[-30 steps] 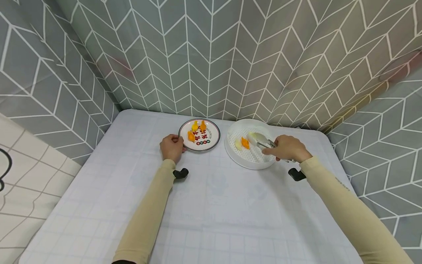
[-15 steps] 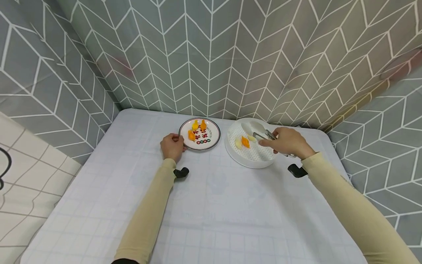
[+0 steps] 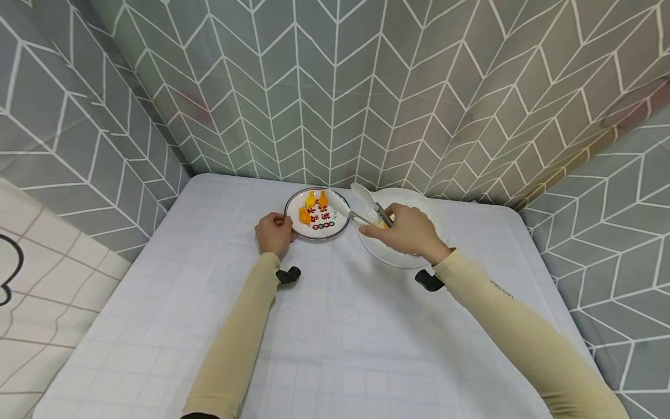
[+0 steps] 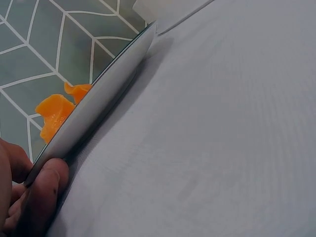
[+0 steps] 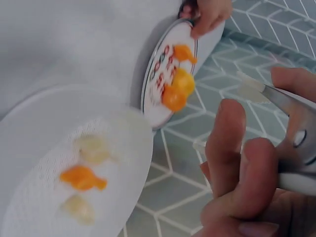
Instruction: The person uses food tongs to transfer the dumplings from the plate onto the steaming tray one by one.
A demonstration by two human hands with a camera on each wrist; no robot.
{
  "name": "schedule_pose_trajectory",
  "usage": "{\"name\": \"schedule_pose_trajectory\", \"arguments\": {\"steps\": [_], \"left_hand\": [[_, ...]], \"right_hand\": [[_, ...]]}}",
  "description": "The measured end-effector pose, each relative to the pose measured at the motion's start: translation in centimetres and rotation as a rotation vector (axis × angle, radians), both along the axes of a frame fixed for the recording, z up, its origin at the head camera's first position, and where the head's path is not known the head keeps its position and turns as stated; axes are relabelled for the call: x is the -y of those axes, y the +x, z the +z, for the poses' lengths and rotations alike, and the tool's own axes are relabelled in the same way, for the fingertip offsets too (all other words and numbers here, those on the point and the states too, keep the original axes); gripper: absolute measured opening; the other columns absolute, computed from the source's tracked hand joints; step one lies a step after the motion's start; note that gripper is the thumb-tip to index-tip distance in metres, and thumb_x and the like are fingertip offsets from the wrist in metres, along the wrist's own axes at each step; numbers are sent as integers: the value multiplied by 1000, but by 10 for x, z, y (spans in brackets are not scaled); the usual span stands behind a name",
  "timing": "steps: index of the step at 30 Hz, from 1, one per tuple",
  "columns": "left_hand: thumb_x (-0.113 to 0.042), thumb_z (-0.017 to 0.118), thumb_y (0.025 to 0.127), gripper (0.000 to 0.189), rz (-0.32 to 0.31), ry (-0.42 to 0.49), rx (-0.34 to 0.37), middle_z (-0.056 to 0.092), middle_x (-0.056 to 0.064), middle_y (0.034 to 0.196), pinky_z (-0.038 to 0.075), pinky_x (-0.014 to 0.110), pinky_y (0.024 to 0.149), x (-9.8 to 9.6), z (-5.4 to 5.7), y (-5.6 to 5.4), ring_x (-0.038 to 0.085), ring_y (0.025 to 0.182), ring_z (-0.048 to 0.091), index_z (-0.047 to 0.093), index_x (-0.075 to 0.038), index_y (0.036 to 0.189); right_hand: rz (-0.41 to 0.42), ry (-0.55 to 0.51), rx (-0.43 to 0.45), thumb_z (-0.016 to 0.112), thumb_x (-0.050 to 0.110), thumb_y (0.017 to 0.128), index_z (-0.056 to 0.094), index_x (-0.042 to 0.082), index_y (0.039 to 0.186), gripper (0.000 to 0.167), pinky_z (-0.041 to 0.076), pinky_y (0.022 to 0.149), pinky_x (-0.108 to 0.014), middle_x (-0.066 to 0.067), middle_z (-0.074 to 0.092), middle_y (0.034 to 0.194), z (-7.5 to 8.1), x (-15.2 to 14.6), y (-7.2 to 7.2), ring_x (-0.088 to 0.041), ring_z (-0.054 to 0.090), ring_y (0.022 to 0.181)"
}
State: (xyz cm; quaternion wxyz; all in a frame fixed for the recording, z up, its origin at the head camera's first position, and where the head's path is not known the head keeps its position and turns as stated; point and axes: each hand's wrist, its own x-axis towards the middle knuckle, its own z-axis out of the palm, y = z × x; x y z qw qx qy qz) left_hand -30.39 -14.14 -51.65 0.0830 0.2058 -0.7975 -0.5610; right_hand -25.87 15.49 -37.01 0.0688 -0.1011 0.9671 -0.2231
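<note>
My left hand (image 3: 274, 234) pinches the left rim of a round white plate (image 3: 336, 226) with a dark edge and red lettering, thumb above and fingers beneath in the left wrist view. On it lie two orange pieces (image 3: 305, 216) and a yellow piece (image 3: 310, 199), small, with tail-like ends. My right hand (image 3: 407, 233) grips metal tongs (image 3: 384, 214) with white paddle ends, spread apart over the gap between plate and steamer, one paddle overlapping the plate's right edge. Nothing shows between the paddles. In the right wrist view, an orange piece (image 5: 81, 177) and two pale ones (image 5: 93, 149) sit in the steamer.
The round white steamer (image 3: 379, 251), with a perforated base, stands right of the plate, partly covered by my right hand. A white cloth (image 3: 335, 326) covers the table. Grey patterned curtains (image 3: 335, 93) hang behind the table's far edge.
My right hand has carried the tongs left from over the steamer towards the plate, and their paddles have spread wider. My left hand and the plate stay put.
</note>
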Motion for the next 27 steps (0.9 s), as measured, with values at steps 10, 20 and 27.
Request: {"name": "schedule_pose_trajectory", "arguments": {"steps": [10,20,27], "left_hand": [[-19,64,106,25,1,-12,-48,75,15,97,58,18,54,1,-3,0,11,59,69,69,0,120],[-16,64,104,22,6,-18,-68,77,16,95,57,19,51,1,-6,-2,11,55,68,70,1,117],[-18,64,106,25,10,-31,-55,75,16,96,57,19,52,0,-4,0,12,57,68,70,1,122]], "right_hand": [[51,-13,-28,73,69,85,69,3,125,77,46,58,-34,-5,70,78,-29,45,-6,-24,65,72],[100,13,-21,75,67,86,71,3,108,68,34,52,-29,2,54,70,-53,73,-12,-18,55,63],[105,33,-5,76,62,88,63,10,90,54,28,49,-28,4,43,66,-64,81,-15,-15,47,59]]}}
